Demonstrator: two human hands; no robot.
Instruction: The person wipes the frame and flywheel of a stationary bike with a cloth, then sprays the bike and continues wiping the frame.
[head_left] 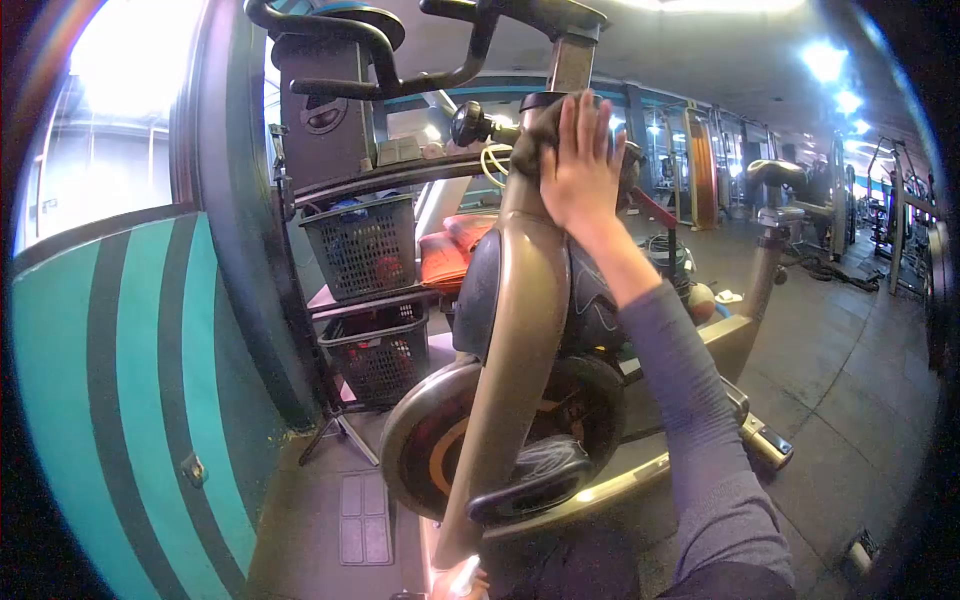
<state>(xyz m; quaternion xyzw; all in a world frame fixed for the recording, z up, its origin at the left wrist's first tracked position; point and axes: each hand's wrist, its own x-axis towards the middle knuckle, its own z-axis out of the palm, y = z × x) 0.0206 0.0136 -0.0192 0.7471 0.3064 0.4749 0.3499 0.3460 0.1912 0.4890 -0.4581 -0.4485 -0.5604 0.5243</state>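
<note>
My right hand lies with its fingers stretched out and spread over a dark cloth. It presses the cloth against the upper post of an exercise bike, just under the silver seat or handlebar stem. Below runs the bike's bronze frame, slanting down to the floor past the flywheel. At the bottom edge my left hand is only partly in view, closed around a white object that resembles a spray bottle's head. Most of that object is cut off. A black pedal sits just above it.
Black handlebars jut out at upper left. Behind the bike, a rack holds two black baskets and an orange item. A teal striped wall stands left. Another bike seat and gym machines are at right.
</note>
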